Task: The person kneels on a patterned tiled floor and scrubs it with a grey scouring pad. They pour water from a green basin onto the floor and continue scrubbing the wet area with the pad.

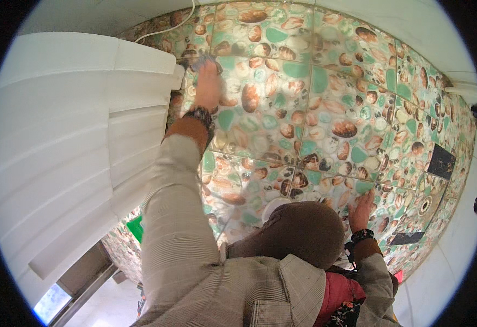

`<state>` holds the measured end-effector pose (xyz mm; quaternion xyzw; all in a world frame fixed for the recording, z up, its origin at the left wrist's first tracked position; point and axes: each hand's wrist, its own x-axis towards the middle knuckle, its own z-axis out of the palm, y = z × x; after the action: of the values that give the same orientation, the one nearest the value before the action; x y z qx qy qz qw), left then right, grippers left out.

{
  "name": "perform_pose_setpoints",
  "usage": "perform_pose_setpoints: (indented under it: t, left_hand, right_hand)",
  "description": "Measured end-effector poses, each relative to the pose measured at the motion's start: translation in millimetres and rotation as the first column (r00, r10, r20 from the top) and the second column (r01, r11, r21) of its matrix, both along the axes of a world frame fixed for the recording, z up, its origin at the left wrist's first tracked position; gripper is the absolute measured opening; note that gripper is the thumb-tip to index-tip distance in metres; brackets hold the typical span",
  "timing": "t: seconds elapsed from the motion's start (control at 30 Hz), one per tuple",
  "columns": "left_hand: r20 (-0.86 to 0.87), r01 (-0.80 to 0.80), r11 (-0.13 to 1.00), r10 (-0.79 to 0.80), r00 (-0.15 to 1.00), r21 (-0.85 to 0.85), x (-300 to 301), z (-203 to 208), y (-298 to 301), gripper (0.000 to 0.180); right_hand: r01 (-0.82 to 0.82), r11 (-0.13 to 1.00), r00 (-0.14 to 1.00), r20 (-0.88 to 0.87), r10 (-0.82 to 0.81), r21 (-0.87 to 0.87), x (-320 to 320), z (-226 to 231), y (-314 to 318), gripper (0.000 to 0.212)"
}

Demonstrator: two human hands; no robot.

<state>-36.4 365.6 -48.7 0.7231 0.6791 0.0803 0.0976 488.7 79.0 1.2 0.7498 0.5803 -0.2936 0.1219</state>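
My left arm stretches far forward, and my left hand [208, 84] presses down on the pebble-patterned tile floor [325, 147] beside a big white ribbed unit. A small greyish thing [201, 61] shows at its blurred fingertips; its kind cannot be made out. To the right, my right hand [362, 208] rests on the tiles with its fingers spread, nothing visible in it. A knee in brown cloth [306, 231] is bent between my arms. Behind the knee, a round white thing [275, 208] is partly hidden.
The white ribbed unit [80, 131] takes up the left side. A pale cord [175, 26] runs down the wall to the floor at the far left. Two dark rectangular patches [441, 162] and a round drain [425, 205] lie at the right. Something green [135, 228] sits under the unit.
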Motion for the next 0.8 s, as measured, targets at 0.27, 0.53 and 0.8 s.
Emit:
perform_pose_setpoints:
  t: [0.27, 0.53, 0.8]
  left_hand:
    - [-0.210, 0.266, 0.956, -0.236, 0.949, 0.125, 7, 0, -36, 0.054]
    - [0.031, 0.034, 0.998, -0.036, 0.999, 0.046, 18, -2, 2, 0.049]
    - [-0.012, 0.088, 0.985, -0.091, 0.996, -0.149, 19, 9, -77, 0.051]
  right_hand:
    - [-0.018, 0.999, 0.999, -0.040, 0.019, 0.039, 2, 2, -3, 0.076]
    - [-0.011, 1.000, 0.999, 0.040, 0.011, 0.012, -1, 0, 0, 0.075]
    - [-0.032, 0.998, 0.999, -0.022, 0.033, 0.054, 1, 3, -3, 0.074]
